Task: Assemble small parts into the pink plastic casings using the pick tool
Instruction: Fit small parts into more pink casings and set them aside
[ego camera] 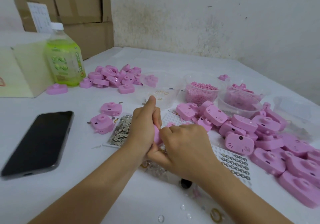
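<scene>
A: Where are the hands?
B: Both bare forearms reach in from below and meet over the counter. The left hand (pixel 143 130) grips a pink casing (pixel 157 137), its thumb sticking straight up.
A: And the right?
B: The right hand (pixel 187 147) lies knuckles-up, touching the left, its fingers curled under (whatever they pinch is hidden).

Feed bright, even, diffuse; I spot no single source, light seems overhead. Shadows faint and soft beneath phone (pixel 37 142) and hands. Dull sheen on phone screen, no hard glare. Slight motion blur on left hand (pixel 143 128), right hand (pixel 185 147), and pink casing (pixel 156 135) between them. Casing pile (pixel 285 154) at right edge smeared, stretched. Wide-angle lens bends table (pixel 69 102) edges. Fine detail mushy throughout.
</scene>
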